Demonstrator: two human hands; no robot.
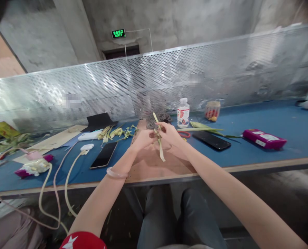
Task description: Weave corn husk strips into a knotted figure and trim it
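Pinched tight by the fingertips of the left hand and right hand, a pale strip is held over the brown board. Left of the board, a light-edged phone is laid flat. Toward the board, the left arm is slanted, with a bangle worn. Light, soft and easy to rip, the strip seems best held gently near its middle. The right arm is stretched in from the board's right, where a bottle is stood.
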